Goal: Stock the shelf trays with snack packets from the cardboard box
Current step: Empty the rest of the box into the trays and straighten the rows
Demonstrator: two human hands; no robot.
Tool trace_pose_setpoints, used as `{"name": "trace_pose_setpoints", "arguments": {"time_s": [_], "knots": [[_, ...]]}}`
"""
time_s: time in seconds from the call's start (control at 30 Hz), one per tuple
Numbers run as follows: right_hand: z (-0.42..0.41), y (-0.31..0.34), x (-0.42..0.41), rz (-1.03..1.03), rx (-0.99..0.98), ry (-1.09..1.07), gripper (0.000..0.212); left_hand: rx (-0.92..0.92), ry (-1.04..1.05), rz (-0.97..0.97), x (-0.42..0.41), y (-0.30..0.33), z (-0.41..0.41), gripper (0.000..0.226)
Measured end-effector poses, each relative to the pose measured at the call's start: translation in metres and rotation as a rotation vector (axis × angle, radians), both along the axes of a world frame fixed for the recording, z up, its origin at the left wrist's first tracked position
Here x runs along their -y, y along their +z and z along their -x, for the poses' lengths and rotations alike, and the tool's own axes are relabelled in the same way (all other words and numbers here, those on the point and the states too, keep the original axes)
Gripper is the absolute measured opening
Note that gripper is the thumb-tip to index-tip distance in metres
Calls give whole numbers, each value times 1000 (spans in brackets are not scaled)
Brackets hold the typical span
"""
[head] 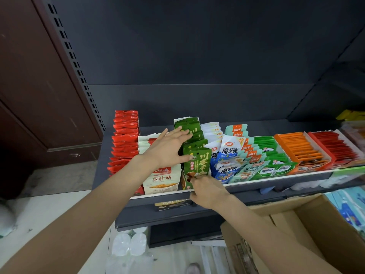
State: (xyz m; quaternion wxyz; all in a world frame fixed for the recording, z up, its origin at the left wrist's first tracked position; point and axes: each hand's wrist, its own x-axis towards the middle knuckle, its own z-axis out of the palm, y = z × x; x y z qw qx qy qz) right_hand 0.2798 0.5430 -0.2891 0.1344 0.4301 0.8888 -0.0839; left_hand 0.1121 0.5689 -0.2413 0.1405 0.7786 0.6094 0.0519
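Note:
A row of green snack packets stands in a tray on the dark shelf. My left hand lies with straight fingers against the left side of this row. My right hand pinches the bottom of the front green packet at the tray's front edge. The open cardboard box sits at the lower right, below my right forearm; its inside is in shadow.
Red packets stand at the left, white packets beside the green row. Blue-white, green, orange and red trays fill the shelf to the right. Plastic bottles stand on the floor below.

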Motion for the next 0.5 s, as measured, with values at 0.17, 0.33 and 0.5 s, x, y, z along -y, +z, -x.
{"name": "trace_pose_setpoints", "arguments": {"time_s": [0.17, 0.33, 0.5], "knots": [[1, -15, 2, -28, 2, 1, 46, 19, -19, 1, 5, 2, 0, 70], [0, 5, 1, -16, -55, -16, 32, 21, -6, 11, 11, 3, -3, 78], [-13, 30, 9, -395, -503, -70, 17, 52, 101, -16, 13, 4, -4, 60]]}}
